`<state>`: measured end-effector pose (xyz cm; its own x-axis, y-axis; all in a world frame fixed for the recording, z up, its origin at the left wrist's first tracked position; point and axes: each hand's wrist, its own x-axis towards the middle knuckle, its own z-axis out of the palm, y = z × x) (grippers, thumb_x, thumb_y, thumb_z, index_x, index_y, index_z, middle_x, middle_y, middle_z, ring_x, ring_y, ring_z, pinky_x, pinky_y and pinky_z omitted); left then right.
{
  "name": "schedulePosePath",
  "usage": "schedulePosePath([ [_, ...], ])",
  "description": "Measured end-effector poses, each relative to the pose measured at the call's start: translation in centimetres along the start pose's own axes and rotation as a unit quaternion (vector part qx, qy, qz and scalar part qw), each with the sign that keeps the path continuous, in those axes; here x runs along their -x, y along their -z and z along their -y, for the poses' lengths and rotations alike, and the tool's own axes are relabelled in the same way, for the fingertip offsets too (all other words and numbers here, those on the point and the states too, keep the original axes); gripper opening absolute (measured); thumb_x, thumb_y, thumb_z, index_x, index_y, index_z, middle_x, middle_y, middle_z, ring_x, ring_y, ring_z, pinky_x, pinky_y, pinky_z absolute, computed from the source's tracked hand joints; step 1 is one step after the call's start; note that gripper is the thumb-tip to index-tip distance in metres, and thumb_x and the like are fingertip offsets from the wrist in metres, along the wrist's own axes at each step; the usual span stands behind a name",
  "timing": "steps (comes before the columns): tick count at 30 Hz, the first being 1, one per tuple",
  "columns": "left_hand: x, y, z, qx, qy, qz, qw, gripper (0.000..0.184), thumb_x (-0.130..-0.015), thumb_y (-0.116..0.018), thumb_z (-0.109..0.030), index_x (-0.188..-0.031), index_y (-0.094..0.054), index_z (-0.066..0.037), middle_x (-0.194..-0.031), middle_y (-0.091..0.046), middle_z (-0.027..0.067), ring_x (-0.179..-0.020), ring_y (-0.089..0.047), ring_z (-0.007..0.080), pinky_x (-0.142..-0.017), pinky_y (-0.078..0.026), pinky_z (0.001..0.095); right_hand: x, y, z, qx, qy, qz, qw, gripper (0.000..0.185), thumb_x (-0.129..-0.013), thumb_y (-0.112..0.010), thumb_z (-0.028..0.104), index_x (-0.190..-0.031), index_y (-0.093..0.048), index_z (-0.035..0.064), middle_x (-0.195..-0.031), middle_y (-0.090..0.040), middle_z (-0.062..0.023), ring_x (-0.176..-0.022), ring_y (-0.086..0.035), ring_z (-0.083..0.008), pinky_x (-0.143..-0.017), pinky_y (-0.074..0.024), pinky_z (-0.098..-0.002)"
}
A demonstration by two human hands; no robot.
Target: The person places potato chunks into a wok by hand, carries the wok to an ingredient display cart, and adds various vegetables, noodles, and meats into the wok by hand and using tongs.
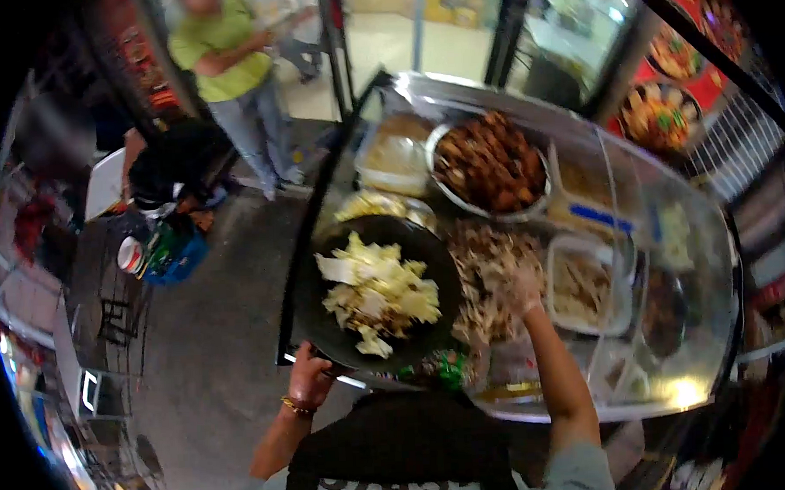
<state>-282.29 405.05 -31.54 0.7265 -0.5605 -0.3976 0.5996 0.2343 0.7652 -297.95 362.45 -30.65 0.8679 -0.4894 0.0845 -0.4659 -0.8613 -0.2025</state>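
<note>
Left hand (312, 377) gripping wok (386, 289), right hand (521, 287) in seemingly shredded food (482, 280), glass-sided counter (620, 340), grey floor (204, 341).

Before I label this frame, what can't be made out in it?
- Head view: right hand's fingertips, blurred against the shredded food; grip unclear.
- Head view: shredded food, too blurred to name.
- Head view: part of the wok's handle, hidden by the left hand.
- Head view: contents of the dark bowl, dim behind the clear cover.
- Head view: standing person's head, cut by the top edge.
</note>
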Motion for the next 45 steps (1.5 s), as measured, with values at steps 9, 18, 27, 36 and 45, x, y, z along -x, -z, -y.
schedulePosePath([
  [9,2.3,-3.2,-1.6,0.002,-0.044,0.095,0.995,0.061,-0.071,-0.061,-0.014,-0.126,-0.037,-0.009,-0.113,-0.051,0.0140,-0.097,-0.055,0.0319,-0.082,-0.048,0.0511,2.7,-4.8,2.4,-0.038,-0.138,0.147,0.979,0.034,-0.082,-0.057,0.025,-0.110,-0.054,0.0044,-0.105,-0.059,-0.0134,-0.097,-0.055,-0.0269,-0.084,-0.0452,-0.0380],
  [18,0.8,-2.2,-2.2,-0.016,0.010,0.087,0.996,0.072,-0.067,-0.067,-0.020,-0.130,-0.035,-0.008,-0.119,-0.050,0.0152,-0.103,-0.052,0.0333,-0.086,-0.045,0.0523,1.1,-7.3,-2.2,-0.217,-0.194,0.073,0.954,0.030,-0.080,-0.061,0.025,-0.101,-0.060,0.0045,-0.109,-0.056,-0.0132,-0.095,-0.056,-0.0263,-0.080,-0.0467,-0.0399],
  [27,2.0,-2.6,-3.0,-0.005,0.014,0.163,0.986,0.052,-0.073,-0.059,-0.010,-0.121,-0.041,-0.008,-0.109,-0.054,0.0117,-0.098,-0.056,0.0289,-0.082,-0.048,0.0486,0.8,-8.0,-6.2,-0.167,-0.012,-0.036,0.985,0.030,-0.081,-0.059,0.025,-0.106,-0.059,0.0093,-0.099,-0.061,-0.0109,-0.087,-0.059,-0.0248,-0.072,-0.0474,-0.0372],
  [36,0.9,-2.8,-2.5,0.001,0.018,0.155,0.988,0.045,-0.072,-0.047,-0.002,-0.116,-0.042,-0.005,-0.110,-0.054,0.0112,-0.098,-0.057,0.0272,-0.082,-0.051,0.0488,2.8,4.9,-2.4,-0.404,-0.027,-0.028,0.914,0.036,-0.076,-0.066,0.012,-0.111,-0.060,0.0120,-0.094,-0.063,-0.0069,-0.081,-0.061,-0.0207,-0.066,-0.0498,-0.0342],
  [45,-0.8,-5.1,-0.3,-0.028,0.078,0.191,0.978,0.058,-0.068,-0.048,-0.003,-0.125,-0.037,-0.006,-0.117,-0.052,0.0126,-0.101,-0.058,0.0284,-0.083,-0.051,0.0484,0.1,12.0,12.3,-0.419,-0.124,0.248,0.864,0.057,-0.070,-0.075,0.017,-0.120,-0.049,0.0070,-0.100,-0.061,-0.0097,-0.084,-0.061,-0.0147,-0.065,-0.0533,-0.0270],
])
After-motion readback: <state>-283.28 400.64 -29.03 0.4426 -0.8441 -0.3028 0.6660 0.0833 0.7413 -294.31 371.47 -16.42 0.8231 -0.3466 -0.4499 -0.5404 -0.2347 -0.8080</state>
